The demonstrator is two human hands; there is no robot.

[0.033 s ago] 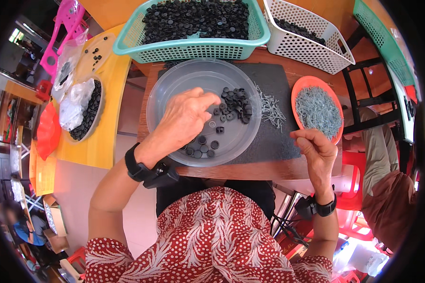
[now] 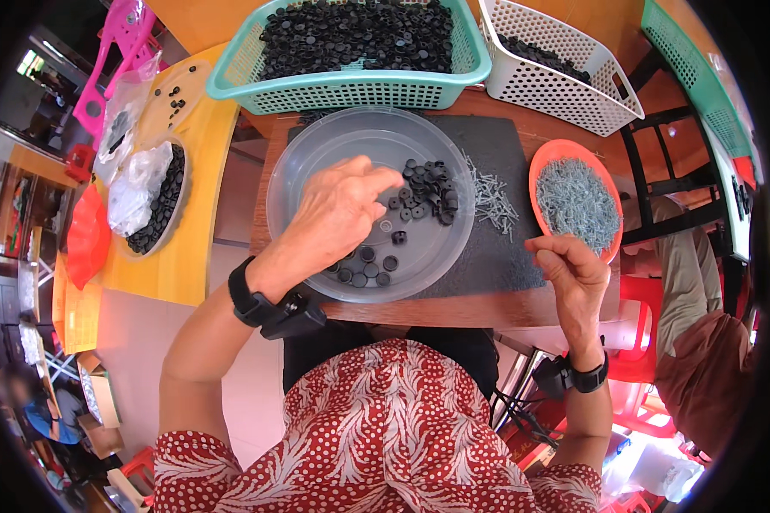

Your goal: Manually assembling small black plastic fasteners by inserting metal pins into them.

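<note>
Black plastic caps [image 2: 430,190]: small, round, matt, squat. Some show a flat disc face, others a raised rim or a central hole. They lie loose in a clear round tub [image 2: 351,137] on the desk [image 2: 462,313], toward its left edge: a heaped cluster by the tub's right wall, several singles at mid-floor, a looser group near the wall facing the desk's near edge.

Left hand [image 2: 338,203]: over the tub, back upward, fingers part-curled, forefinger reaching toward the cluster. Grip hidden; cannot tell whether anything is held.

Right hand [image 2: 576,269]: above the desk's near right corner, thumb and forefinger tips brought close together. Cannot tell whether anything sits between them.

Silver-grey fasteners, thin and straight (screws or nails, too small to tell): one scatter [image 2: 493,203] on a black mat [image 2: 500,154] beside the tub, more filling an orange-red dish [image 2: 536,184] at the desk's right edge.

Far edge: green basket [image 2: 351,96] heaped with similar black pieces.
</note>
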